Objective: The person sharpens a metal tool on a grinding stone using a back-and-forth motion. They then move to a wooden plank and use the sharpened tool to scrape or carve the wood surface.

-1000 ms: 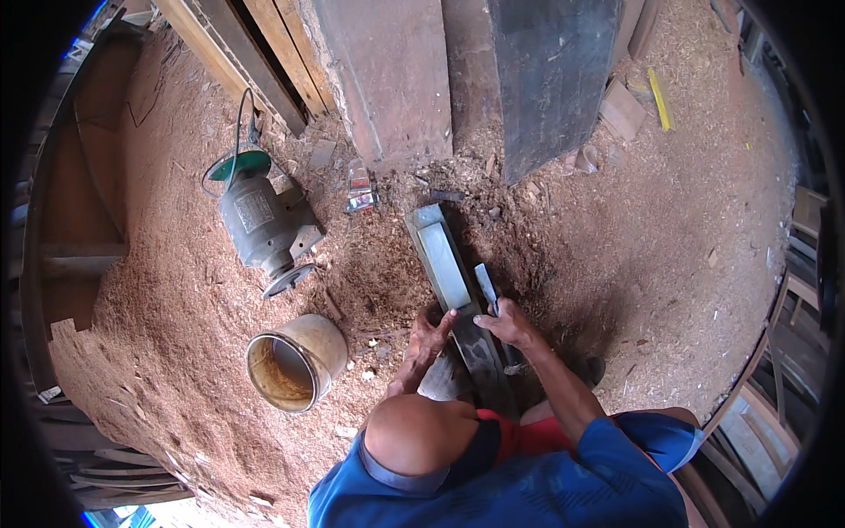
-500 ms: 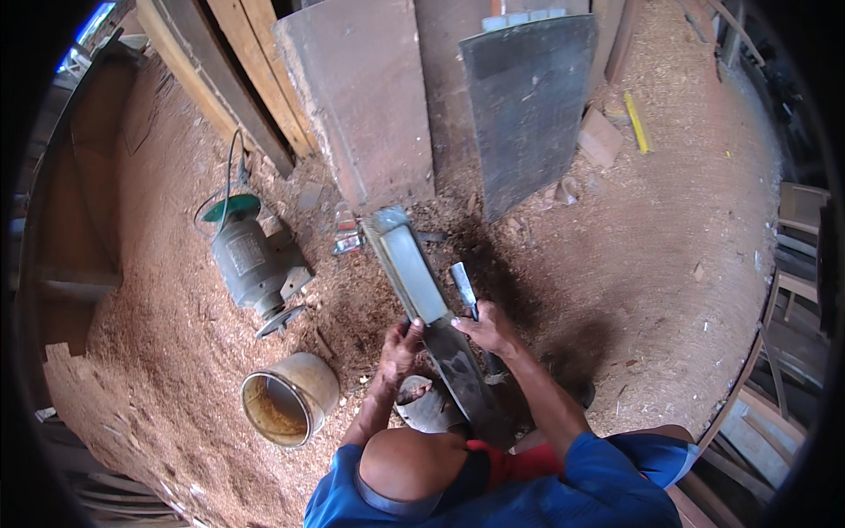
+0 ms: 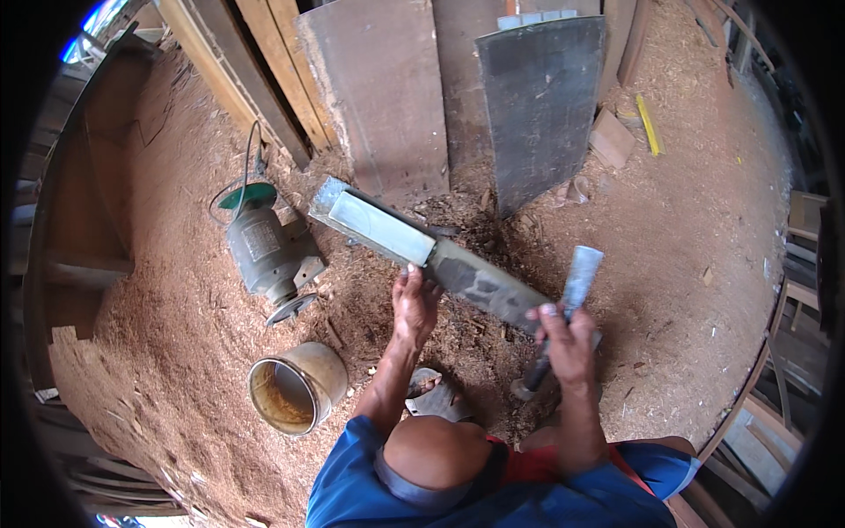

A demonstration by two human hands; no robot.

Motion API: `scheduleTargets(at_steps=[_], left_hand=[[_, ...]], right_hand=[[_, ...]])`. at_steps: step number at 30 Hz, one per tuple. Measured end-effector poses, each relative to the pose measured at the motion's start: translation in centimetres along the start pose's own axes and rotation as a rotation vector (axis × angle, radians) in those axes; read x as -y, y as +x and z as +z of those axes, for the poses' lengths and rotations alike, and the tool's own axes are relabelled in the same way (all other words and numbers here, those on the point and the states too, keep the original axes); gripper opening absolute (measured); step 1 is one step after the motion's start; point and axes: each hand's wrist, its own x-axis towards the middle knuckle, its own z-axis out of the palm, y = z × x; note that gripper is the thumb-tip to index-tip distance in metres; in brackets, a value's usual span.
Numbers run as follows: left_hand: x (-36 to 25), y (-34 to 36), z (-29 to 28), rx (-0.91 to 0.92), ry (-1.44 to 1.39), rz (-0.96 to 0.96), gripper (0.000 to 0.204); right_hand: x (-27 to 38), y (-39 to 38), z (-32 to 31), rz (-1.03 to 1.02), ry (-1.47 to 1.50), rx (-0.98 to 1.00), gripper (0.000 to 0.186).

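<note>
A long dark wooden board (image 3: 497,289) lies slantwise in front of me, its near end to the right. On its far half sits a pale whetstone (image 3: 374,226). My left hand (image 3: 415,304) grips the board's near-side edge by the whetstone's end, thumb and fingers closed on it. In my right hand (image 3: 568,339) is a chisel (image 3: 583,275), its wide grey blade pointing up and away. The dark chisel handle runs down below the fist. My right thumb and fingertips are also at the board's right end; whether they press on it is unclear.
Left of me stand a bench grinder (image 3: 264,251) with a green wheel and a bucket (image 3: 304,387) with liquid in it. A brown panel (image 3: 378,106) and a dark panel (image 3: 541,114) lean at the back. Wood shavings (image 3: 687,290) cover the floor, where a yellow strip (image 3: 649,125) lies.
The board with the whetstone has swung from steep to more level, its near end rising to the right. My right hand moved right with the chisel; my left hand rose slightly.
</note>
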Motion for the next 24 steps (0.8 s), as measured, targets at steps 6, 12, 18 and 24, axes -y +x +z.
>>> scheduleTargets(at_steps=[6, 12, 18, 24], left_hand=[[1.1, 1.0, 4.3, 0.076, -0.278, 0.049, 0.046], [0.6, 1.0, 8.8, 0.017, -0.451, -0.016, 0.052], [2.7, 1.0, 8.9, 0.158, -0.591, -0.165, 0.055], [3.3, 2.0, 9.6, 0.253, -0.678, -0.170, 0.061]], right_hand=[[0.3, -1.3, -4.4, -0.105, -0.062, -0.198, 0.017], [-2.6, -0.9, -5.9, -0.176, -0.005, -0.434, 0.028], [0.5, 2.1, -5.6, -0.631, 0.242, -0.388, 0.041], [6.1, 5.1, -3.0, -0.544, 0.275, -0.483, 0.025]])
